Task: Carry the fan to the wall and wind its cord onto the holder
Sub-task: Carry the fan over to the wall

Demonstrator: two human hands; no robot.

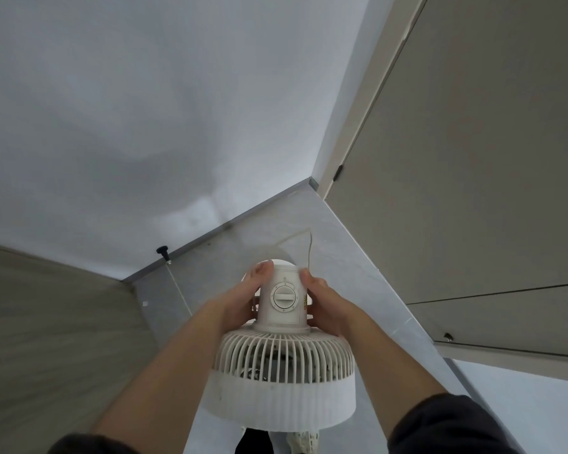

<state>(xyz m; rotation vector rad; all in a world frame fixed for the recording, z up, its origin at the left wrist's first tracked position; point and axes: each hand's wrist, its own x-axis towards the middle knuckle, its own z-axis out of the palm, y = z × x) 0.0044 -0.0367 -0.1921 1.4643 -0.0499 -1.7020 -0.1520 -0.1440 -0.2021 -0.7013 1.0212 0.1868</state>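
A white fan (pixel 284 365) hangs in front of me above the grey floor, its ribbed grille toward me and its motor housing with a round dial (pixel 284 297) pointing at the wall. My left hand (pixel 246 298) grips the housing's left side and my right hand (pixel 323 303) its right side. A thin white cord (pixel 310 247) runs up from the housing's far right and curves left over the floor. Another bit of cord shows by my left palm. I cannot make out a cord holder.
The white wall (pixel 145 126) is straight ahead, with a grey skirting strip (pixel 230 224) at its foot. A black door stopper (pixel 163 252) sticks out of the skirting at the left. A beige door (pixel 473 158) stands at the right, wood flooring (pixel 46 339) at the left.
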